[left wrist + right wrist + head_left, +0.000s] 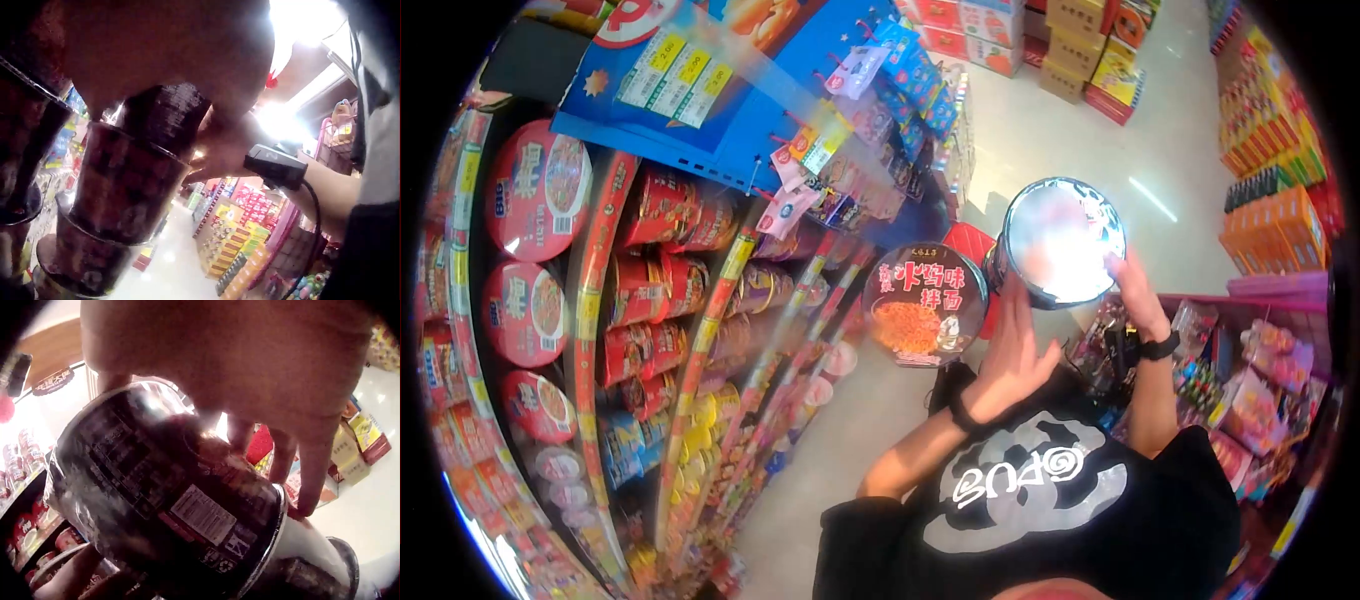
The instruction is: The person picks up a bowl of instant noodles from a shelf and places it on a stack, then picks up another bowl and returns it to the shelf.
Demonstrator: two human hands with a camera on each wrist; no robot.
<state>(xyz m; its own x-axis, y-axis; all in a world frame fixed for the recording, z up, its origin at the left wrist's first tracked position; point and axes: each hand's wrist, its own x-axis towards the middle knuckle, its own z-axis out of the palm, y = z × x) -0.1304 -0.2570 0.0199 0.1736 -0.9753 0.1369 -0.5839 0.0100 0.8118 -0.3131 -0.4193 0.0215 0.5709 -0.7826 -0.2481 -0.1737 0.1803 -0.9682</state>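
Observation:
A dark noodle cup (1065,240) with a glaring, shiny lid is held up between both hands in the head view. My left hand (1020,350) is at its near left side, fingers reaching along the wall. My right hand (1140,295) grips its right side near the rim. In the right wrist view the same noodle cup (150,487) shows a barcode label, with the right hand (250,356) curled over it. Dark cups (125,187) stand stacked in the left wrist view. Left of the hands is a noodle bowl (925,305) with a black, pictured lid.
Shelves of red noodle bowls (540,190) line the left. A blue display board (670,90) with price tags and hanging packets (910,90) stands ahead. Bagged goods (1265,400) fill a rack on the right, and cartons (1080,50) are stacked on the floor (1010,130) beyond.

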